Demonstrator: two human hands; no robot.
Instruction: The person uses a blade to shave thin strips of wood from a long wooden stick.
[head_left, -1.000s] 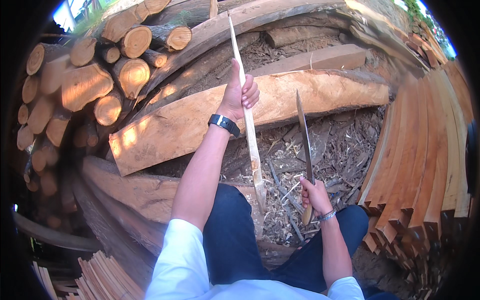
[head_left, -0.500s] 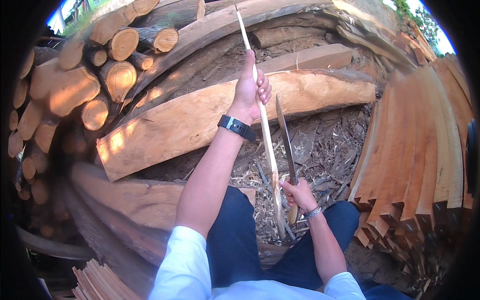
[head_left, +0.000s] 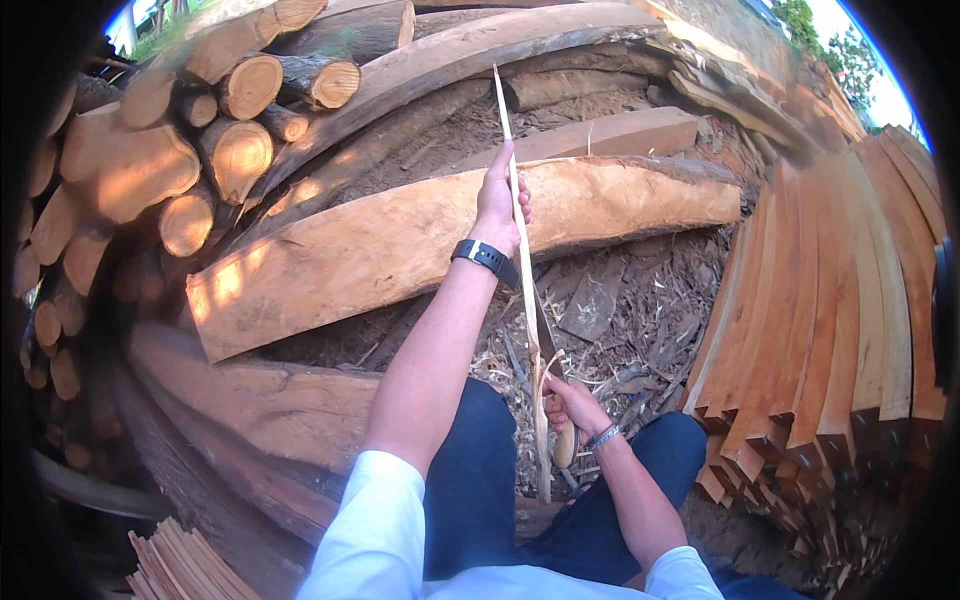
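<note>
The left hand clasps the pale, pointed stick above its middle; the right hand grips a knife by its handle, blade beside the stick's lower part, between the legs. Shaving cleanly likely wants a shallow blade angle, stick steady

White sleeves, black wrist strap

I get daylight on my feed — warm sun patches on the long slab, heavy shadow over the lower log pile, glaring sky upper right — while planks bend toward the black, blurry rim.
</note>
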